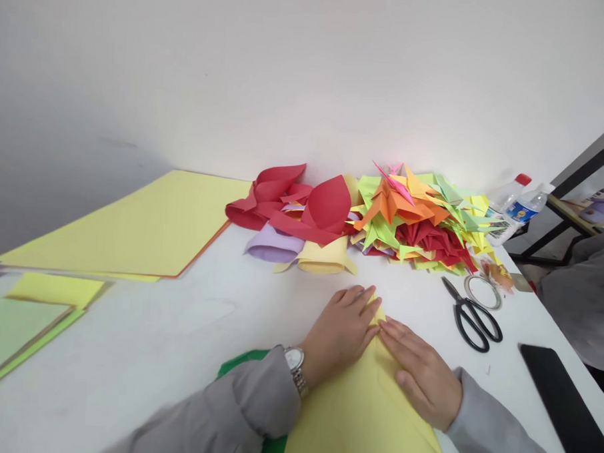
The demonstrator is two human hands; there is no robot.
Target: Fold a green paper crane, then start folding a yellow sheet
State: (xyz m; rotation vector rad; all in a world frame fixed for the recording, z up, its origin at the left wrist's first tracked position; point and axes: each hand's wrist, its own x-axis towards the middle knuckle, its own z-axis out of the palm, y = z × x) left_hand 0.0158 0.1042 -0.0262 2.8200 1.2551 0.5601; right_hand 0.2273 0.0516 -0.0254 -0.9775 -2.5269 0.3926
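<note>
A large sheet of yellow paper (pixel 358 416) lies in front of me, its far end folded to a narrow point. My left hand (pixel 340 332) rests flat on the left side of that point, fingers stretched forward. On the right edge lies my right hand (pixel 420 368), its fingers extended and pressing on the paper near the tip. Both hands touch the sheet without gripping it. Something green (pixel 272 449) shows beneath the paper and my left sleeve; most of it is hidden.
Large yellow sheets (pixel 132 226) and light green sheets (pixel 12 334) lie left. Rolled red paper shapes (pixel 327 204) and a heap of folded paper pieces (pixel 417 218) sit by the wall. Scissors (pixel 471 314), a tape roll (pixel 483 292), bottles (pixel 526 206) and a black flat object (pixel 564 405) are right.
</note>
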